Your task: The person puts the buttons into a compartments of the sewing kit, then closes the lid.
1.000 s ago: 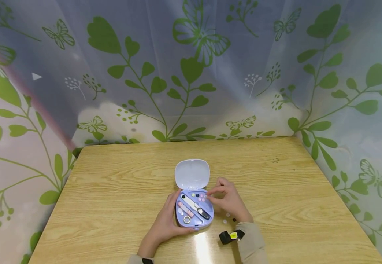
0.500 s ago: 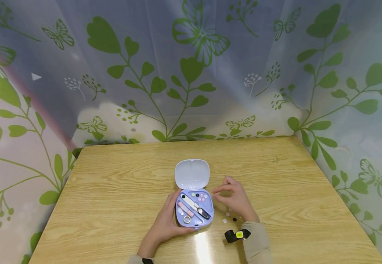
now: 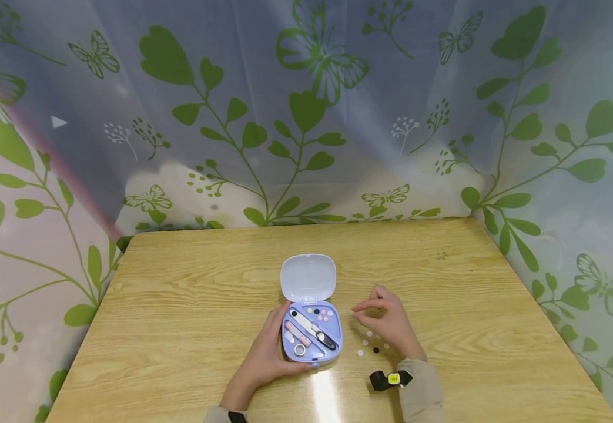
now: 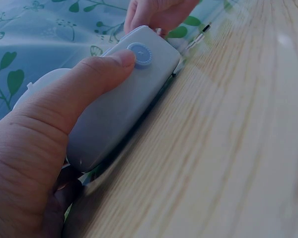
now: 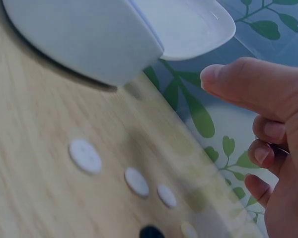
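On the yellow wood-grain table (image 3: 205,282), I see the left hand (image 3: 269,355) gripping an open lilac plastic case (image 3: 332,330), while the right hand (image 3: 389,322), loose-fingered and holding nothing, hovers just right of it, near small round white buttons (image 5: 85,156).

Lilac case (image 3: 331,330) open, lid (image 3: 308,277) tilted back; loose buttons (image 5: 85,156) just right.

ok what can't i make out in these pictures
Left wrist view: the inside of the case is hidden by its wall.
Left wrist view: the top edge cuts off the right hand.
Right wrist view: the bottom edge cuts off the black button.
Head view: holes in the loose pale buttons are too small to count.
Head view: print on the yellow label is too small.
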`<state>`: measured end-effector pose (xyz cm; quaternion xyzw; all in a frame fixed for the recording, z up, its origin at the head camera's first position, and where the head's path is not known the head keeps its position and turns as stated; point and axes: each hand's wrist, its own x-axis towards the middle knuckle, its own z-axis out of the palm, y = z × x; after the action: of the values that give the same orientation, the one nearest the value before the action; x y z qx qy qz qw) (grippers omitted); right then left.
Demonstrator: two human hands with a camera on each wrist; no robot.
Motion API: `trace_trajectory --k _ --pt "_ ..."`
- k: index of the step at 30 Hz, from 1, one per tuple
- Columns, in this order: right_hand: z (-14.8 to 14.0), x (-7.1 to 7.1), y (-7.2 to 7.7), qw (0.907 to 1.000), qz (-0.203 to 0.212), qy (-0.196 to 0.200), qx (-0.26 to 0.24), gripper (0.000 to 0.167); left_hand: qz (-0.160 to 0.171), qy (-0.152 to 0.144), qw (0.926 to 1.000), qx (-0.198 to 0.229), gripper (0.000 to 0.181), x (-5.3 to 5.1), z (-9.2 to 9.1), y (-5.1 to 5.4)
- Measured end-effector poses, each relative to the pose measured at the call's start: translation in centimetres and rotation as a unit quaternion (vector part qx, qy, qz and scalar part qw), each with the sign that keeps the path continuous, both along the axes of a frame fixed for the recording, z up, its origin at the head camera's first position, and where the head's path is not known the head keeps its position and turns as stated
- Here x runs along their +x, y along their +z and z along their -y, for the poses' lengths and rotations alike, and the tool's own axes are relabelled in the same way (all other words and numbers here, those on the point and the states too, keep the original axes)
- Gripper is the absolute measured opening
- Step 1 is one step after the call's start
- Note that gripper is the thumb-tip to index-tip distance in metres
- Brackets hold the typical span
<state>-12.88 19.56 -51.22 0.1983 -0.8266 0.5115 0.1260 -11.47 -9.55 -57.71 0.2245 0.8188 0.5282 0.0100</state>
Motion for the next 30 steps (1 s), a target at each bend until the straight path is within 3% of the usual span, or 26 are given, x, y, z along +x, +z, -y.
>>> trace_trajectory --k 10,19,30 --pt "-1.5 0.6 -1.5 0.9974 0.07 -0.015 0.005 0.009 0.0 0.003 1.0 0.003 0.131 -0.1 -0.1 -0.2" --pt "-2.2 1.3 -1.3 0.9941 0.108 -0.009 0.008 0.01 0.009 0.002 1.0 0.002 0.13 0.0 -0.1 -0.1" --pt "-4.0 0.6 -5.0 0.9907 0.133 -0.008 0.027 0.018 0.008 -0.003 1.0 0.001 0.131 -0.1 0.0 0.0"
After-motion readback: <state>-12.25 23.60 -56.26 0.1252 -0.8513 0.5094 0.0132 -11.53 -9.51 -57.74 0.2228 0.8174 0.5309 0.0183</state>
